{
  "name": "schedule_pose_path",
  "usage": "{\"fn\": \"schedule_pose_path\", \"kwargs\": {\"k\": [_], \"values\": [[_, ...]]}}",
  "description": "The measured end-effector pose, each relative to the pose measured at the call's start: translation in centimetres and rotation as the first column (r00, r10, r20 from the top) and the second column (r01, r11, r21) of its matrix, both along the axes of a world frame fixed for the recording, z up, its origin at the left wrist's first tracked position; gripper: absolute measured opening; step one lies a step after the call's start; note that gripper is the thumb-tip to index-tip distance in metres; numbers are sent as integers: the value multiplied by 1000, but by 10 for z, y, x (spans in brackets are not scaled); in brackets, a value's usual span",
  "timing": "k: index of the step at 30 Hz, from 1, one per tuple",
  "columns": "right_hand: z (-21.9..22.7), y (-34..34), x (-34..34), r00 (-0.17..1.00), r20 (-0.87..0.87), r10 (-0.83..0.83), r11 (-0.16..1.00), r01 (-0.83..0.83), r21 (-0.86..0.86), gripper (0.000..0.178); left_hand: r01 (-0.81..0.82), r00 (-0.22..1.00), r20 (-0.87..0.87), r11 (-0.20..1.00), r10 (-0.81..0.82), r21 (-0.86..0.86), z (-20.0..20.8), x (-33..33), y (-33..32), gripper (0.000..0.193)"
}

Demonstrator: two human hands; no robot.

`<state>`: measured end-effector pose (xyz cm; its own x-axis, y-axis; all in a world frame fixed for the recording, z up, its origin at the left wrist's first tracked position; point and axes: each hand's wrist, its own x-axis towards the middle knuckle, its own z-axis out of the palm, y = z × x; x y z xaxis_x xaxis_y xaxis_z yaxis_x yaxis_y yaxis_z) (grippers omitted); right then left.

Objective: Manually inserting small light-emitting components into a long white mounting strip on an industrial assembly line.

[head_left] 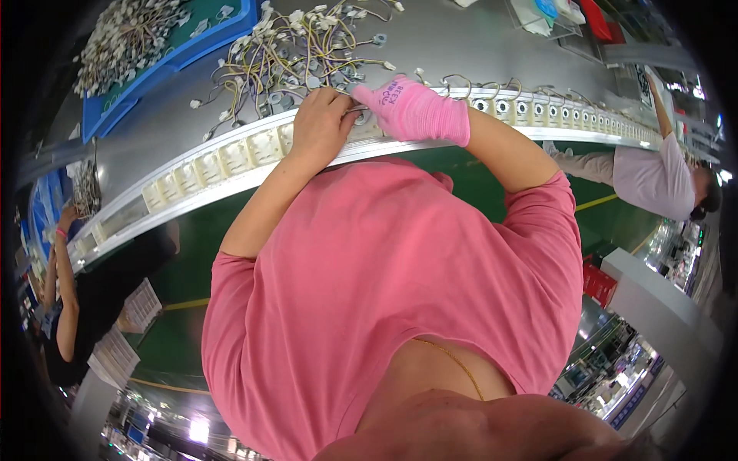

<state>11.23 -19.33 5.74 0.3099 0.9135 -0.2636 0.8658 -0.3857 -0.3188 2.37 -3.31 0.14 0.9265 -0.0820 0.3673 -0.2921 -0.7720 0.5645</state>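
My bare left hand [321, 127] and my pink-gloved right hand [411, 111] meet over a long metal rail with a row of white plastic holders [223, 167]. The fingers of both hands are closed and nearly touch. A bit of wire and a small grey piece [361, 117] show between them, but the hands hide most of what they pinch. To the right of my glove, holders with round dark-centred parts [523, 111] are seated in the row, with wire loops [459, 79] rising behind. Left of my bare hand, the holders show no round parts.
Just beyond the rail, a loose tangle of wired connectors [307, 50] lies on the metal table [453, 46]. A blue tray [173, 58] heaped with similar parts stands at the far left. Co-workers are at the left and right [653, 173]. A white bag [530, 15] lies at the back right.
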Motion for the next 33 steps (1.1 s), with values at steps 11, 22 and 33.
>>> {"fn": "schedule_pose_path", "kwargs": {"k": [11,22,33], "values": [[-11,5,6,939,-181,-294,954,300,8,26,-65,996,-55,998,65,-5,0,-1,-5,10],[2,15,-5,926,373,62,998,-50,-40,18,-177,976,-134,984,171,-35,4,1,-13,10],[-2,21,0,941,326,94,979,-28,-201,16,-126,991,-54,992,125,-15,3,1,-11,10]]}}
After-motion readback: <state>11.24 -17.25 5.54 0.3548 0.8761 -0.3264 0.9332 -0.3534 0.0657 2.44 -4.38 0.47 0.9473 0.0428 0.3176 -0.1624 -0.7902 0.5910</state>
